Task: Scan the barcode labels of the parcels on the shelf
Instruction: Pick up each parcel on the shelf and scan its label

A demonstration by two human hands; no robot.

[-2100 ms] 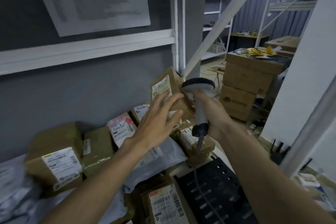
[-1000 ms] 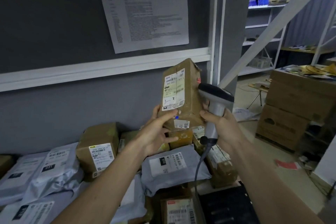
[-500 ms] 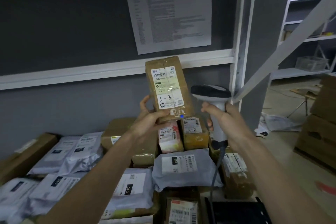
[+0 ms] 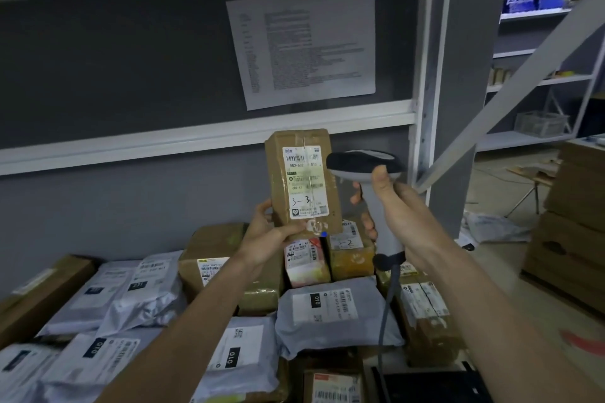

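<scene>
Left hand [image 4: 266,239] grips the brown parcel [image 4: 302,183] upright, label [image 4: 305,181] facing us; right hand [image 4: 397,206] clutches the barcode scanner [image 4: 366,167] just beside it.

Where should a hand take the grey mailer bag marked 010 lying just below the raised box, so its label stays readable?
Probably pinch the grey mailer bag at its near lower edge, coming from the front and above. It lies flat and soft on the pile with its label facing up near the middle, so an edge pinch keeps the barcode uncovered. The scanner cable hangs by its right side, so avoid that side.
</scene>
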